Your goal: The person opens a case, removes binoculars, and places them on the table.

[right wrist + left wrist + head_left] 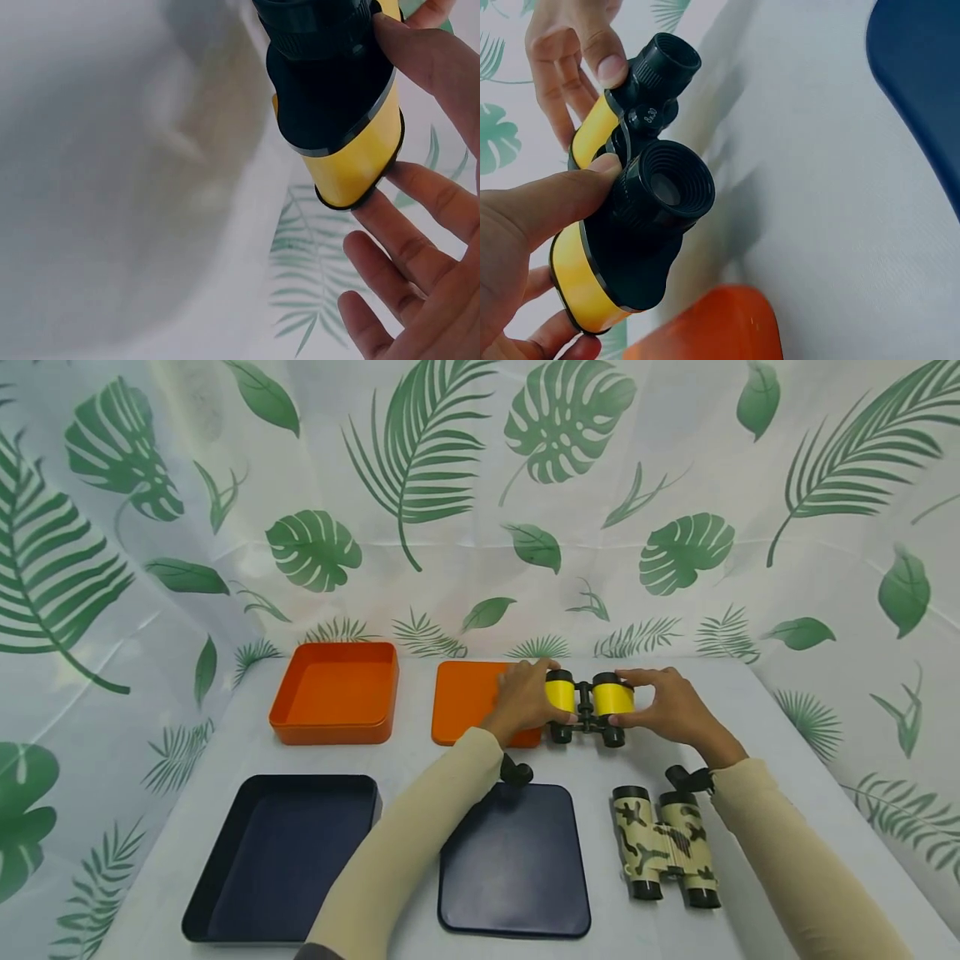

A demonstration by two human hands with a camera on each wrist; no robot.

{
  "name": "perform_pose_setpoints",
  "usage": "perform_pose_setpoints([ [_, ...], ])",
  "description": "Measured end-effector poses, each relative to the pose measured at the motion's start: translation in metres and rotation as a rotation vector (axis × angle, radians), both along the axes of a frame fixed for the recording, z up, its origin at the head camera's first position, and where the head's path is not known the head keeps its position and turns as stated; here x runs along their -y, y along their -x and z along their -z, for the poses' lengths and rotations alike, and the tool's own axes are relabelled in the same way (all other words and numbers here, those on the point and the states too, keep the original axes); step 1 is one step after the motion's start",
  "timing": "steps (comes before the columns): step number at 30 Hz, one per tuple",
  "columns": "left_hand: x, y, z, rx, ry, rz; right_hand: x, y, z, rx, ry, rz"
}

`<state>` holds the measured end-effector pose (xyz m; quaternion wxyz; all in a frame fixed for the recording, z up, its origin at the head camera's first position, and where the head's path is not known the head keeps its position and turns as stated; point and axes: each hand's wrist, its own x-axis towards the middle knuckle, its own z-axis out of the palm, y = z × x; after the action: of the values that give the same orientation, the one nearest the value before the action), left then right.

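Yellow-and-black binoculars (613,700) are held between both hands toward the back right of the table. My left hand (522,695) grips the left barrel, its thumb on the black eyepiece end in the left wrist view and its fingers around the far end. On the opposite side my right hand (670,706) pinches the right barrel between thumb and fingers; in the right wrist view the lower fingers are spread off the yellow body (356,161). The eyepieces (667,187) face back toward me. Camouflage binoculars (667,843) lie on the table below my right wrist.
An orange box (333,733) stands at the back left, beside a flat orange lid (465,702) partly behind my left hand. Nearer me are a dark blue box (300,860) and a dark blue lid (517,868). A leaf-print curtain (450,510) hangs behind the white table.
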<state>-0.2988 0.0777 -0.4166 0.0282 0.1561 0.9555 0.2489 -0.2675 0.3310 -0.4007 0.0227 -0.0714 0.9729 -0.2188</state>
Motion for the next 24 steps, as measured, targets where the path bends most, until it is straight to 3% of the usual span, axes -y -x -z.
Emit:
perform_pose_setpoints([
  [12, -0.035, 0.003, 0.003, -0.019, 0.026, 0.006, -0.031, 0.002, -0.002, 0.078, 0.003, 0.008],
  [24, -0.052, 0.005, 0.008, 0.001, 0.038, -0.015, -0.043, 0.005, 0.002, 0.127, 0.008, 0.010],
])
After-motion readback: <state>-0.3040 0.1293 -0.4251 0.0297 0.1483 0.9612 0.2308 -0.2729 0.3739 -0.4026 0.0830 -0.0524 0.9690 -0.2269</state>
